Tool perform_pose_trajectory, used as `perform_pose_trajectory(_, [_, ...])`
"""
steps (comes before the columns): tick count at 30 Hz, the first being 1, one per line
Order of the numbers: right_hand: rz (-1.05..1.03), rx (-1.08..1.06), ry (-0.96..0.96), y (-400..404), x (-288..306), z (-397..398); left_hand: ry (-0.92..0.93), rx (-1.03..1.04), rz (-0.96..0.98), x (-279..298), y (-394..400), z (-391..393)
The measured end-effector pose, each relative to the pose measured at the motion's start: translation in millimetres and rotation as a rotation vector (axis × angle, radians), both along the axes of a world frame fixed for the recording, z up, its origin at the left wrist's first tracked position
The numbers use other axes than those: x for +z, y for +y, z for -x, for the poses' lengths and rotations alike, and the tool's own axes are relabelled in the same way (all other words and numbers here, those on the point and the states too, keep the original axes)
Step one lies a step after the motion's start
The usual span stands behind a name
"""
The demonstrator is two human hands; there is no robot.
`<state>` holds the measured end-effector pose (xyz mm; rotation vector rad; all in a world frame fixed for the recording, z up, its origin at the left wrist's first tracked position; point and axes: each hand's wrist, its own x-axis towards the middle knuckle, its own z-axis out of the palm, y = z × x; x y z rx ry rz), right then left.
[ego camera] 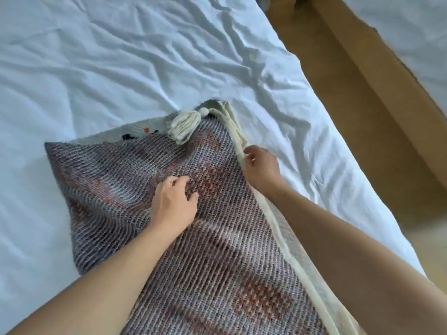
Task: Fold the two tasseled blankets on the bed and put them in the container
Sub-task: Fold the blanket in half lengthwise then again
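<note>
A woven grey and red blanket (116, 180) lies folded on the white bed, its reverse side up. A cream tassel (185, 125) rests on its far corner. My left hand (175, 203) lies on the middle of the blanket with the fingers curled into the weave. My right hand (261, 169) pinches the cream hem (238, 131) along the blanket's right edge. Only one blanket is in view, and no container.
The bed's wrinkled white sheet (121, 56) stretches left and far. A strip of brown floor (362, 93) runs along the bed's right side, with another white bed (411, 32) beyond it.
</note>
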<state>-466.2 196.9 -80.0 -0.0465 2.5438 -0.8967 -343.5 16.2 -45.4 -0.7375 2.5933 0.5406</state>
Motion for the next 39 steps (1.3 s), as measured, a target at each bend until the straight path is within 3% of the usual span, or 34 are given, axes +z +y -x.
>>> perform_pose_trajectory(4, [-0.052,0.137,0.081,-43,-16,70,0.058,0.084,-0.007,-17,-29,42])
perform_pose_trajectory(7, [-0.033,0.128,0.166,-57,-29,107,0.144,0.230,-0.028,-25,-46,68])
perform_pose_trajectory(9, [-0.045,0.157,0.215,-63,-34,126,0.167,0.173,0.012,-26,-51,87])
perform_pose_trajectory(14, [-0.118,0.457,0.254,-78,-37,164,0.227,0.329,-0.443,-24,-44,133])
perform_pose_trajectory(17, [-0.163,0.553,0.235,-86,-36,176,0.086,0.065,-0.268,-27,-36,130])
perform_pose_trajectory(19, [-0.065,0.389,0.190,-90,-32,181,0.046,-0.094,-0.210,-29,-30,118])
perform_pose_trajectory(21, [0.133,0.032,0.103,-87,-27,198,0.127,-0.175,-0.185,-31,-28,109])
perform_pose_trajectory(24, [0.461,-0.506,-0.057,-79,-5,224,0.336,-0.091,-0.166,-28,-30,112])
perform_pose_trajectory(26, [0.681,-0.710,-0.163,-75,6,225,0.419,-0.007,-0.143,-27,-33,122])
perform_pose_trajectory(28, [0.760,-0.651,-0.267,-70,8,213,0.467,0.045,-0.103,-27,-36,132])
perform_pose_trajectory(29, [0.663,-0.549,-0.276,-65,10,197,0.487,0.045,-0.084,-27,-36,136])
perform_pose_trajectory(31, [0.348,-0.403,-0.055,-48,-2,170,0.509,0.030,-0.075,-27,-35,143])
perform_pose_trajectory(33, [0.250,-0.325,0.233,-32,-9,145,0.503,0.023,-0.083,-28,-35,149])
perform_pose_trajectory(34, [0.338,-0.264,0.191,-29,-10,134,0.485,0.026,-0.087,-27,-34,152])
perform_pose_trajectory(36, [0.600,-0.164,-0.227,-33,-3,117,0.450,0.031,-0.103,-24,-32,160])
perform_pose_trajectory(37, [0.629,-0.123,-0.366,-35,-3,115,0.442,0.034,-0.142,-21,-32,165])
perform_pose_trajectory(39, [0.572,-0.085,-0.345,-40,-5,115,0.410,0.036,-0.281,-14,-30,175])
